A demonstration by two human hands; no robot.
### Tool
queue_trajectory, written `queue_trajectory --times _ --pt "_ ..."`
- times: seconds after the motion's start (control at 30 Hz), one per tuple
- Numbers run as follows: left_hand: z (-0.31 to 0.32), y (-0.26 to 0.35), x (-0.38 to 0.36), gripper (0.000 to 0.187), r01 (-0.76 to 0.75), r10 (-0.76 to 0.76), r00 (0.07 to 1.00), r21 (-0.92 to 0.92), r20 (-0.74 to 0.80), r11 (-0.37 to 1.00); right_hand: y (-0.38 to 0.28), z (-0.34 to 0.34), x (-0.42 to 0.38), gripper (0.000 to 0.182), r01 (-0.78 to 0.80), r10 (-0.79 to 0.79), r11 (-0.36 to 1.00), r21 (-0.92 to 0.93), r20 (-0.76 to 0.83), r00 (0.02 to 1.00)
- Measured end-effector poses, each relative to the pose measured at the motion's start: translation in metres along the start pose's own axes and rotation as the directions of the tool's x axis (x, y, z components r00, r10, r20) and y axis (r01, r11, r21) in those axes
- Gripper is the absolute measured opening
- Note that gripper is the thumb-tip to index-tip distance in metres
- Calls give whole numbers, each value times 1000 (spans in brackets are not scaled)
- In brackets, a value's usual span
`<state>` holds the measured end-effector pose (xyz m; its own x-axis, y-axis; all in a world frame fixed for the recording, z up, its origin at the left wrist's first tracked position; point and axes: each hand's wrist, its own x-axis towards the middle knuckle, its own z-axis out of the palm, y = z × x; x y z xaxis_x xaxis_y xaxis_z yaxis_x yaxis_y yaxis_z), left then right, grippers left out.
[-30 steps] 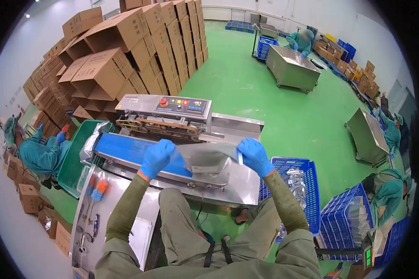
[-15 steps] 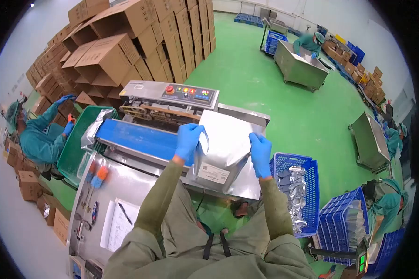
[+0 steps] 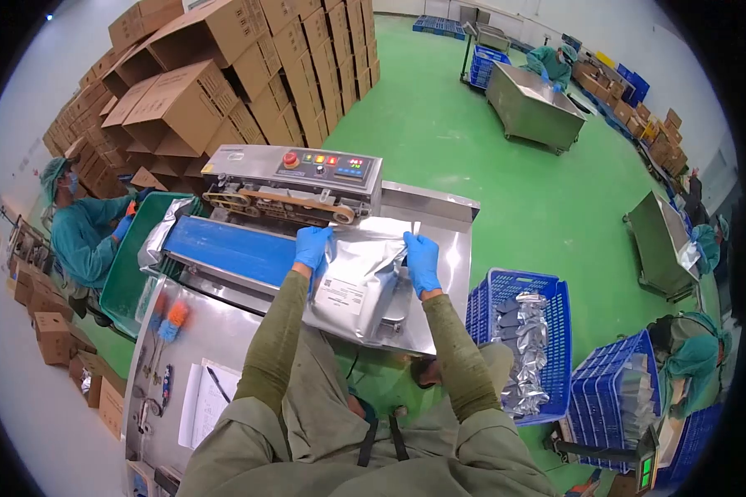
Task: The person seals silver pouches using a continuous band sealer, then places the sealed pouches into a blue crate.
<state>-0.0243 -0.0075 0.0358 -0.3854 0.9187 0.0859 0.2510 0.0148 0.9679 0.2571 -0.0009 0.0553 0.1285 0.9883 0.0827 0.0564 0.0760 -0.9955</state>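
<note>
A filled silver foil bag with a printed label lies at the right end of the sealing machine's blue conveyor belt. My left hand, in a blue glove, pinches the bag's top left corner. At the top right corner, my right hand is closed on the bag too. Between both hands the bag's top edge is stretched, close to the sealing machine with its rollers and lit control panel. Wrinkles run across the foil, and the bag's lower end points toward me.
At right stands a blue crate with several foil packs. Left, a steel table holds a notebook, pen, scissors and a brush. A co-worker sits beside a green bin. Stacked cartons rise behind the machine.
Both hands have moved left and the bag with them, its top edge now lower and near the sealer's rollers. The bag has tipped back from facing upright to lying flatter.
</note>
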Motion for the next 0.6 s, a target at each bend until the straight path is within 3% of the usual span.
queue_trajectory --times 0.03,0.13,0.2,0.23,0.27,0.3,0.33,0.43,0.47,0.53,0.6 --pt "-8 2 2 24 17 -18 1000 23 12 1000 10 8 3 35 -54 51 995 89 36 998" --pt "-29 1 7 21 68 -66 998 -67 21 995 5 35 2 35 -37 34 996 79 47 998" --pt "-55 -23 26 29 153 -148 987 -71 70 986 33 64 16 30 266 -261 962 -55 81 962" --pt "-92 -75 56 26 106 -121 985 120 127 987 29 67 18 27 515 -478 826 -231 199 855" --pt "-108 -67 51 29 70 -86 991 151 107 986 49 81 36 25 598 -453 603 -529 390 802" --pt "-122 -58 45 32 35 -52 995 183 86 982 34 74 30 24 581 -475 732 -356 344 810" --pt "-137 -39 42 33 22 -36 997 189 66 982 11 52 23 23 258 -139 901 -349 331 933" --pt "-180 -3 -17 38 -36 61 997 367 -57 929 -16 -81 -11 24 81 -74 973 -216 41 996" --pt "-195 1 -48 39 -26 90 989 463 -118 886 14 -134 -13 24 58 -88 962 -267 -99 991" --pt "-222 2 -122 42 75 99 966 626 -238 777 72 -255 -31 24 -195 48 929 -315 -420 906" --pt "-249 -26 -195 34 185 116 928 707 -355 683 192 -366 -56 40 -461 242 764 -451 -462 853"
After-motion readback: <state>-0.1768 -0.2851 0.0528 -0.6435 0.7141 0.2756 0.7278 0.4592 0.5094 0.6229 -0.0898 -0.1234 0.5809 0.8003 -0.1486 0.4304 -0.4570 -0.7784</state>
